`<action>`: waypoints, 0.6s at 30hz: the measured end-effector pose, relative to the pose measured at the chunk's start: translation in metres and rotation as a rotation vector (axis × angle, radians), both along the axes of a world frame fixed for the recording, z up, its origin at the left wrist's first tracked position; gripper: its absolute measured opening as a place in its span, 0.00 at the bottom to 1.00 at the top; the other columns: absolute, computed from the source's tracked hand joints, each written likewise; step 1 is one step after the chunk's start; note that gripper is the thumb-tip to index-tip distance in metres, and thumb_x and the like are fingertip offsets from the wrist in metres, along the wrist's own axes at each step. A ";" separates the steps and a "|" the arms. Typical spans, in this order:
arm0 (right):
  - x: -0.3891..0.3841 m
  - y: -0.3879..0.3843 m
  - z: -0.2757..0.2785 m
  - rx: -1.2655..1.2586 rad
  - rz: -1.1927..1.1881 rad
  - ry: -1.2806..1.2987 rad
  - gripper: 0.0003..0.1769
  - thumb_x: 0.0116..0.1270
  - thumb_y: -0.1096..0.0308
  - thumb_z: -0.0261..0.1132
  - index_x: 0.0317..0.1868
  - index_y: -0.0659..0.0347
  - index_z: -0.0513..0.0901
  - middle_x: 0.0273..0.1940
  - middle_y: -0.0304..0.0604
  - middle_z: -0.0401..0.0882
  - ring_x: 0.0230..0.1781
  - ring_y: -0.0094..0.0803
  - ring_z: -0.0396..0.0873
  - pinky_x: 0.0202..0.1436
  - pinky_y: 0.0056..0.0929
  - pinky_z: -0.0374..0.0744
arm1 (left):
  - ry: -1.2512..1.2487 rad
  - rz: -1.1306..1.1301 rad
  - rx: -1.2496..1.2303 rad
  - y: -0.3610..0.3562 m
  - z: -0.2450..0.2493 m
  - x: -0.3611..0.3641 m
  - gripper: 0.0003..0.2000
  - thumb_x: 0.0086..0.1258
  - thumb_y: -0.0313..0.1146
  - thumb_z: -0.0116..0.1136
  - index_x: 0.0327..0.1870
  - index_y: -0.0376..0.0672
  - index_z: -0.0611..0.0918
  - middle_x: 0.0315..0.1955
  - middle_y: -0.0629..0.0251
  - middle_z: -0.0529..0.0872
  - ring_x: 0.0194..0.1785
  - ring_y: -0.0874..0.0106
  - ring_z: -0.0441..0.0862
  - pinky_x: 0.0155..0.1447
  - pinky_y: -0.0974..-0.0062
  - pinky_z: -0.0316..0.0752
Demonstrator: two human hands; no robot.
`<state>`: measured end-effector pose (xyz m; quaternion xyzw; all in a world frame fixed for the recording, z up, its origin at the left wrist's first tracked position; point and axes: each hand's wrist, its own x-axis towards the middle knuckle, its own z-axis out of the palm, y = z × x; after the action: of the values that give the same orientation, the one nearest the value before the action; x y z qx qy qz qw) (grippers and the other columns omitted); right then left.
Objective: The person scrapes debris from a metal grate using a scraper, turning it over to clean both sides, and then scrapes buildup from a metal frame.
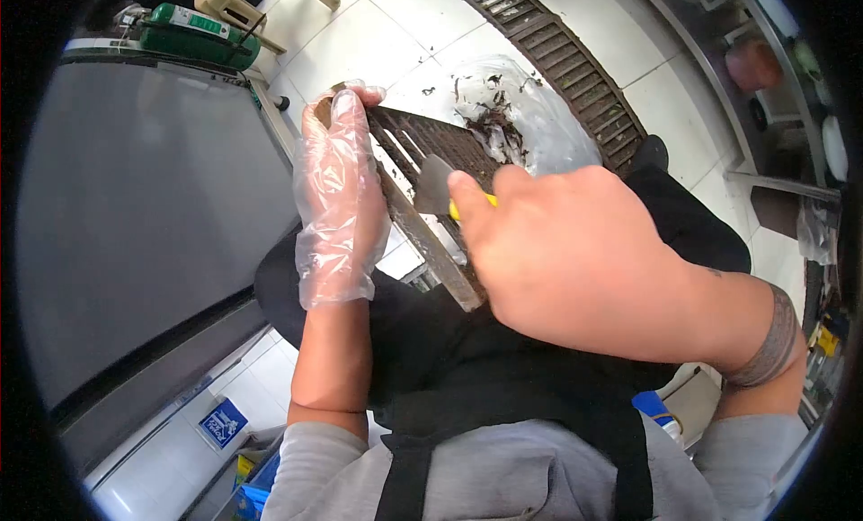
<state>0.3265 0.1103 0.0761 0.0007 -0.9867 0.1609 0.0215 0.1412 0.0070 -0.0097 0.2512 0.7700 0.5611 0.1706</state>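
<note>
My left hand point(346, 130), in a clear plastic glove, grips the upper left corner of a slatted metal grate point(422, 242). Dark grime coats the slats, and the grate is tilted above my lap. In my bare right hand point(575, 260) is a scraper point(434, 187) with a yellow handle. Its flat blade lies over the slats, seemingly touching them, and my fist covers most of the handle. Part of the grate's right side is hidden behind this hand. A clear plastic bag point(557, 130) holding dark scraps point(494, 130) lies beyond the grate on the floor.
A long floor drain cover point(575, 62) crosses the white tiles point(369, 40). On the left stands a large grey panel point(162, 206), with a green cylinder point(193, 35) behind it. Metal shelving point(719, 53) borders the right side. A beige stool point(229, 4) is at the top left.
</note>
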 end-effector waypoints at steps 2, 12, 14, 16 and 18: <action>0.008 0.001 0.015 -0.025 0.022 -0.163 0.23 0.64 0.68 0.65 0.56 0.76 0.85 0.29 0.48 0.82 0.22 0.38 0.84 0.22 0.36 0.78 | -0.009 0.004 0.024 -0.001 0.000 -0.001 0.13 0.88 0.42 0.50 0.57 0.42 0.81 0.49 0.67 0.89 0.54 0.74 0.82 0.66 0.74 0.72; -0.001 -0.002 0.013 0.020 0.031 -0.125 0.23 0.64 0.68 0.64 0.56 0.76 0.86 0.27 0.46 0.81 0.21 0.38 0.84 0.21 0.37 0.78 | -0.036 -0.021 -0.027 -0.001 0.003 -0.003 0.15 0.89 0.44 0.49 0.58 0.42 0.80 0.49 0.67 0.89 0.55 0.74 0.82 0.65 0.73 0.72; 0.001 -0.005 0.001 0.109 0.036 -0.153 0.23 0.65 0.69 0.63 0.56 0.77 0.85 0.27 0.46 0.81 0.21 0.40 0.84 0.22 0.39 0.79 | -0.048 -0.013 -0.023 -0.001 0.000 -0.001 0.15 0.89 0.44 0.48 0.58 0.42 0.80 0.50 0.66 0.89 0.54 0.73 0.83 0.64 0.73 0.73; -0.016 0.008 -0.010 -0.009 -0.022 0.046 0.26 0.64 0.67 0.64 0.58 0.76 0.84 0.27 0.47 0.82 0.22 0.42 0.85 0.23 0.39 0.79 | -0.023 -0.045 0.021 0.002 -0.004 -0.001 0.15 0.89 0.45 0.49 0.58 0.43 0.80 0.50 0.66 0.89 0.54 0.73 0.83 0.63 0.72 0.74; -0.025 0.014 -0.005 0.007 0.012 -0.011 0.27 0.64 0.67 0.64 0.60 0.77 0.83 0.28 0.49 0.83 0.23 0.43 0.85 0.23 0.41 0.79 | -0.041 -0.032 -0.025 0.001 0.006 0.000 0.16 0.89 0.46 0.49 0.59 0.43 0.80 0.50 0.66 0.89 0.54 0.73 0.83 0.64 0.72 0.74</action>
<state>0.3018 0.1247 0.0708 0.0055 -0.9874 0.1576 0.0149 0.1410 0.0082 -0.0038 0.2497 0.7692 0.5537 0.1982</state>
